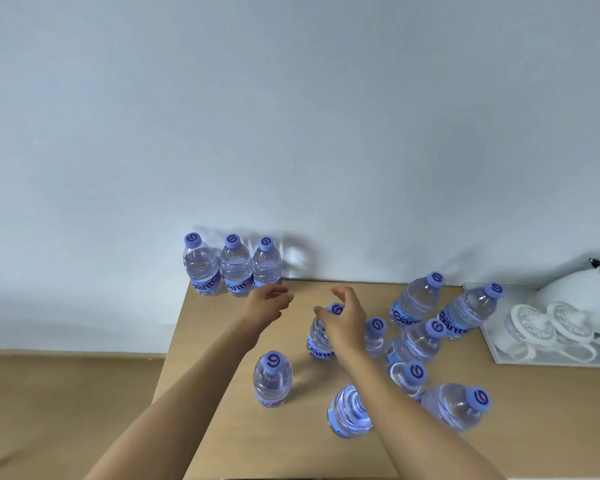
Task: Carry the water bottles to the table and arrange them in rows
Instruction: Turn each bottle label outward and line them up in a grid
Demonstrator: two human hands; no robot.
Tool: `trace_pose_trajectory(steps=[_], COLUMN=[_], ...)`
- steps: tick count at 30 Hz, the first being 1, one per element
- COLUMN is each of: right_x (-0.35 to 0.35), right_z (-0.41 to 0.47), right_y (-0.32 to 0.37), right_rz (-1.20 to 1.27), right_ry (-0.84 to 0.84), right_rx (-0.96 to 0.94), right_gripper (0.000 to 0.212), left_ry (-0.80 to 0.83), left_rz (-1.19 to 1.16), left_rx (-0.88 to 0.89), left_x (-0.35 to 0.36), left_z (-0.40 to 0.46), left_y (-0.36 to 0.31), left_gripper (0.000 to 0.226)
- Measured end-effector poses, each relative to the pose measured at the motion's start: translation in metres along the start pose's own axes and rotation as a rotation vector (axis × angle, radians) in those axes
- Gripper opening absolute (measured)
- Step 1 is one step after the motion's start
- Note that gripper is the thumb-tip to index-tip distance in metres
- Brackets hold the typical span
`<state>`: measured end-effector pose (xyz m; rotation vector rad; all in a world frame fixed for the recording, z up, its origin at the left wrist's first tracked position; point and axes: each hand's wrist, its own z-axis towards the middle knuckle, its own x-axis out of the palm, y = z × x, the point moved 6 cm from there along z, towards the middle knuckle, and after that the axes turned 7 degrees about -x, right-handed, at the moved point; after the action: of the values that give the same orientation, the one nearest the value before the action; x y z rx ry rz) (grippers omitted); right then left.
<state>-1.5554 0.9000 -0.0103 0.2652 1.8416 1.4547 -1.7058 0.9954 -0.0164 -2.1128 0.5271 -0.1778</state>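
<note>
Against the far wall, three clear plastic water bottles with purple caps (234, 266) start a row on the tan wooden worktop (222, 341). My right hand (343, 320) curls over a loose bottle (321, 336), though whether it grips I cannot tell; my left hand (267, 303) hovers with fingers relaxed and apart. I'd grip low and set it beside the third.

Both arms reach forward, left grip (269, 303) and right grip (343, 315) loosely spread

Eleven water bottles (273, 379) stand on the table (222, 341): three in a row against the wall beyond the left hand (267, 304), one under the right hand (343, 323), one nearer than both hands, six to the right. Two glass lids (530, 327), one kettle (582, 289)
</note>
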Motion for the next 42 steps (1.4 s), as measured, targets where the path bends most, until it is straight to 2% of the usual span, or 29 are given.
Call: trace_pose_trajectory(steps=[3,6,8,11,13,17,20,23,28,32,35,39,42], right_x=[0.005,0.01,0.012,0.01,0.006,-0.001,-0.008,-0.014,-0.027,-0.031,-0.033,-0.028,-0.026], right_z=[-0.004,0.002,0.007,0.017,0.022,0.029,0.034,0.041,0.053,0.056,0.055,0.046,0.04], right_y=[-0.013,-0.013,-0.011,-0.002,0.012,0.066,0.114,0.162,0.221,0.247,0.255,0.249,0.246], right_rz=[0.085,0.096,0.098,0.09,0.111,0.158,0.236,0.351,0.528,0.547,0.498,0.463,0.419], right_ry=[-0.043,-0.067,-0.051,0.064,0.169,0.352,0.423,0.51,0.606,0.548,0.375,0.214,0.106], right_rx=[0.056,0.068,0.07,0.048,0.02,-0.068,-0.124,-0.193,-0.204,-0.242,-0.305,-0.219,-0.25], right_gripper=[0.041,0.02,0.013,0.015,0.025,0.03,0.027,0.026,0.028,0.022,0.023,0.037,0.036], left_ry=[-0.023,-0.013,0.006,0.058,0.118,0.315,0.437,0.469,0.39,0.243,0.181,0.094,0.059], left_rz=[-0.021,-0.01,0.01,0.077,0.145,0.241,0.34,0.29,0.178,0.087,0.008,-0.06,-0.067], left_rx=[-0.001,-0.006,-0.005,0.002,0.021,0.052,0.119,0.21,0.378,0.483,0.506,0.548,0.591], left_x=[-0.008,-0.015,-0.019,-0.02,-0.017,-0.004,0.004,0.005,-0.002,-0.007,-0.008,-0.008,-0.006], left_z=[-0.005,-0.008,-0.008,-0.007,-0.006,-0.01,-0.02,-0.033,-0.056,-0.069,-0.075,-0.081,-0.084], left_y=[0.005,0.008,0.008,0.003,-0.001,-0.014,-0.031,-0.056,-0.099,-0.12,-0.128,-0.138,-0.144], left_gripper=[0.024,0.019,0.018,0.031,0.047,0.071,0.067,0.057,0.062,0.051,0.049,0.052,0.054])
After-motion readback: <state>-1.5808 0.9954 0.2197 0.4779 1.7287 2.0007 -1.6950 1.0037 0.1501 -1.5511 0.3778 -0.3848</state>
